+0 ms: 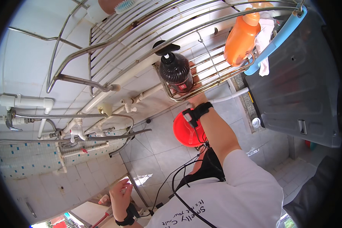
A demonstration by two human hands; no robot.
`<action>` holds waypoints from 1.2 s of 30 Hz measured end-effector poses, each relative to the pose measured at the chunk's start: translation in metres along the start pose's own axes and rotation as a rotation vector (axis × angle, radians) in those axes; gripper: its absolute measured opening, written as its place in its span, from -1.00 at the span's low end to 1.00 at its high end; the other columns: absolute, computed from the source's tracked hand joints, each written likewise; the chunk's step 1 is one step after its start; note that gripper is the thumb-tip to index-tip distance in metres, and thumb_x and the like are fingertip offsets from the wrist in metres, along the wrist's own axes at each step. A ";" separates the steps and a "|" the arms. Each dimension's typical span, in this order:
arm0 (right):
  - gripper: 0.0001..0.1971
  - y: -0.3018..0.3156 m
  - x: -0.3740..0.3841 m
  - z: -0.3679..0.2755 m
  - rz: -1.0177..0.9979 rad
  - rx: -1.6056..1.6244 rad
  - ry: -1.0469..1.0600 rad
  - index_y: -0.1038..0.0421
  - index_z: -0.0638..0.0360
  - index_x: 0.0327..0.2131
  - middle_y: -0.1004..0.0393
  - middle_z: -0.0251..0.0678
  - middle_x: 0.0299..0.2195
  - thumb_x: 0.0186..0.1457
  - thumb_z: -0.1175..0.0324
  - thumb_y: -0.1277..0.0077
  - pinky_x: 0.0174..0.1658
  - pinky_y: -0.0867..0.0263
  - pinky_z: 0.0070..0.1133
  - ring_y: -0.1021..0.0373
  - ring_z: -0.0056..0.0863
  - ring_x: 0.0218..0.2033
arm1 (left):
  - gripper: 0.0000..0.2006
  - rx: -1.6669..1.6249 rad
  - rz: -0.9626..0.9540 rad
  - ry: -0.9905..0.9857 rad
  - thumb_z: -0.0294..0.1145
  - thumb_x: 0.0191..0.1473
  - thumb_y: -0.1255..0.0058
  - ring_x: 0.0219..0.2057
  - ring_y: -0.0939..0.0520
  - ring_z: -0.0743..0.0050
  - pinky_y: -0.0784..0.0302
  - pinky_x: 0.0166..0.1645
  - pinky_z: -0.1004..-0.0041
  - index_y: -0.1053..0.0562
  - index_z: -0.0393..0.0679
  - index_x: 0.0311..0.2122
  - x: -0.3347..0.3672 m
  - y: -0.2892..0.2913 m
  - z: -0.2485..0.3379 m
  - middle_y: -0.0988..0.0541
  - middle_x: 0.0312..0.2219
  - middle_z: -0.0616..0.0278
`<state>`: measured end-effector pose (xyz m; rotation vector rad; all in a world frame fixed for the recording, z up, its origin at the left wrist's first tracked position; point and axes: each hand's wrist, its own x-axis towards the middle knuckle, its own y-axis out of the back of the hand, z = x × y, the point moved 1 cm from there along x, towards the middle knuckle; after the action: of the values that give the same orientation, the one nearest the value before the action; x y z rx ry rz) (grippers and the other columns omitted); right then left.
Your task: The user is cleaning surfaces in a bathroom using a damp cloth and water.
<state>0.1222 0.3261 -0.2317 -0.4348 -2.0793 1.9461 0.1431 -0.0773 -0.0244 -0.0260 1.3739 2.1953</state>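
A dark, ribbed pump bottle (174, 74) with a black pump head stands at the end of the small wire basket (178, 99) on the wall. Reaching up to it, my right hand (197, 98) curls round its right and rear side, with the fingers partly hidden behind bottle and wires. To the right in the same basket is an orange pump bottle (242, 40), with a pale cloth (265, 45) beside it. My left hand (121, 193) hangs at the lower left, holding nothing, its fingers loosely bent and apart. Both wrists wear black straps.
A larger wire rack (114, 45) juts out above, holding a brush (124, 5). A red bucket (180, 131) stands on the tiled floor below my right forearm. Taps, pipes and a metal hose (60, 116) line the left wall. A large grey panel (296, 87) fills the right.
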 end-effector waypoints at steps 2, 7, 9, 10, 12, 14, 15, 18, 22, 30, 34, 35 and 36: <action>-0.70 -0.002 0.001 0.019 0.060 -0.035 -0.046 -0.34 0.26 -0.23 -0.44 -0.10 -0.39 0.09 0.22 0.15 -0.39 -0.38 -0.41 -0.42 -0.27 -0.35 | -0.77 0.003 0.005 0.086 -0.51 -0.13 -0.09 -0.50 -0.58 0.37 -0.44 -0.37 0.52 -0.48 -0.34 -0.29 -0.004 -0.001 0.003 -0.56 -0.53 0.05; -0.67 0.013 0.009 0.026 -0.292 -0.192 -0.085 -0.34 0.31 -0.24 -0.44 -0.08 -0.36 0.11 0.19 0.18 -0.38 -0.37 -0.37 -0.40 -0.23 -0.40 | -0.76 0.007 -0.003 0.067 -0.49 -0.12 -0.09 -0.49 -0.58 0.39 -0.45 -0.38 0.51 -0.48 -0.32 -0.27 -0.002 -0.002 0.009 -0.56 -0.52 0.07; -0.65 0.024 0.000 0.025 -0.219 -0.214 -0.106 -0.34 0.31 -0.25 -0.44 -0.07 -0.36 0.11 0.17 0.19 -0.43 -0.35 -0.39 -0.39 -0.23 -0.43 | -0.76 -0.015 -0.012 0.082 -0.49 -0.12 -0.09 -0.49 -0.57 0.39 -0.45 -0.38 0.51 -0.48 -0.32 -0.27 -0.001 -0.003 0.009 -0.56 -0.52 0.08; -0.63 0.030 -0.003 0.022 -0.152 -0.229 -0.125 -0.33 0.32 -0.25 -0.44 -0.06 -0.35 0.11 0.14 0.20 -0.49 -0.33 -0.40 -0.39 -0.23 -0.46 | -0.76 0.001 -0.013 0.062 -0.49 -0.12 -0.09 -0.48 -0.57 0.41 -0.44 -0.39 0.51 -0.48 -0.32 -0.27 0.000 -0.002 0.008 -0.57 -0.52 0.09; -0.61 0.012 -0.018 0.000 0.134 0.283 -0.618 -0.31 0.29 -0.24 -0.45 -0.11 -0.34 0.10 0.10 0.21 -0.49 -0.34 -0.38 -0.39 -0.23 -0.45 | -0.76 0.012 -0.003 0.049 -0.48 -0.12 -0.09 -0.48 -0.57 0.42 -0.43 -0.41 0.51 -0.48 -0.32 -0.27 0.000 -0.002 0.008 -0.57 -0.52 0.10; -0.60 -0.018 -0.038 -0.016 0.051 0.086 -0.269 -0.27 0.22 -0.17 -0.43 -0.17 -0.25 0.10 0.08 0.24 -0.45 -0.37 -0.36 -0.40 -0.21 -0.41 | -0.76 -0.021 -0.002 0.083 -0.47 -0.12 -0.09 -0.48 -0.57 0.45 -0.40 -0.44 0.51 -0.48 -0.31 -0.27 0.001 -0.002 0.015 -0.57 -0.53 0.12; -0.66 -0.022 -0.049 -0.029 0.047 -0.388 0.021 -0.25 0.07 -0.12 -0.41 -0.31 -0.22 0.10 0.11 0.24 -0.41 -0.38 -0.35 -0.40 -0.24 -0.36 | -0.76 -0.022 -0.008 0.073 -0.47 -0.12 -0.09 -0.48 -0.57 0.45 -0.40 -0.44 0.51 -0.48 -0.31 -0.27 0.003 -0.003 0.018 -0.57 -0.53 0.12; -0.70 -0.007 -0.054 -0.070 0.039 -0.153 -0.013 -0.26 0.00 -0.14 -0.38 -0.39 -0.26 0.09 0.13 0.23 -0.43 -0.37 -0.35 -0.40 -0.22 -0.36 | -0.76 -0.001 -0.017 0.030 -0.46 -0.11 -0.09 -0.48 -0.57 0.46 -0.37 -0.48 0.52 -0.49 -0.30 -0.27 0.009 -0.004 0.024 -0.57 -0.53 0.13; -0.72 -0.006 -0.060 -0.095 -0.097 -0.211 -0.058 -0.27 0.01 -0.19 -0.37 -0.43 -0.35 0.08 0.12 0.20 -0.42 -0.37 -0.36 -0.40 -0.24 -0.34 | -0.76 0.007 -0.024 0.021 -0.44 -0.11 -0.10 -0.49 -0.57 0.46 -0.36 -0.48 0.53 -0.49 -0.28 -0.28 0.015 -0.006 0.036 -0.57 -0.53 0.14; -0.71 0.025 -0.117 -0.131 0.318 -0.062 -0.143 -0.27 0.14 -0.33 -0.32 -0.25 -0.60 0.07 0.13 0.29 -0.69 -0.16 -0.50 -0.25 -0.42 -0.67 | -0.76 -0.018 -0.057 -0.191 -0.45 -0.11 -0.10 -0.45 -0.58 0.39 -0.39 -0.46 0.51 -0.48 -0.27 -0.26 0.044 -0.017 0.082 -0.57 -0.49 0.09; -0.63 -0.055 -0.169 -0.151 0.156 -0.416 -0.280 -0.29 0.21 -0.21 -0.45 -0.20 -0.37 0.10 0.11 0.27 -0.38 -0.39 -0.40 -0.43 -0.28 -0.38 | -0.78 -0.081 -0.029 -0.472 -0.53 -0.11 -0.06 -0.43 -0.57 0.23 -0.42 -0.36 0.43 -0.47 -0.29 -0.26 0.065 -0.016 0.120 -0.55 -0.49 0.06; -0.65 -0.108 -0.177 -0.149 0.190 -0.465 -0.223 -0.28 0.20 -0.24 -0.40 -0.27 -0.42 0.09 0.10 0.26 -0.42 -0.33 -0.47 -0.36 -0.36 -0.43 | -0.78 -0.082 -0.046 -0.623 -0.55 -0.11 -0.05 -0.42 -0.56 0.18 -0.42 -0.34 0.43 -0.47 -0.29 -0.26 0.074 -0.017 0.138 -0.55 -0.46 0.05; -0.66 -0.147 -0.182 -0.147 0.209 -0.508 -0.179 -0.27 0.19 -0.26 -0.35 -0.33 -0.47 0.09 0.10 0.26 -0.46 -0.27 -0.54 -0.30 -0.44 -0.49 | -0.78 -0.073 -0.045 -0.764 -0.58 -0.12 -0.04 -0.40 -0.56 0.12 -0.42 -0.32 0.42 -0.47 -0.29 -0.26 0.075 -0.013 0.158 -0.54 -0.44 0.04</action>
<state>0.3406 0.3818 -0.0722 -0.6174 -2.7494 1.5831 0.1261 0.0918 0.0182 0.6745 0.8427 1.9002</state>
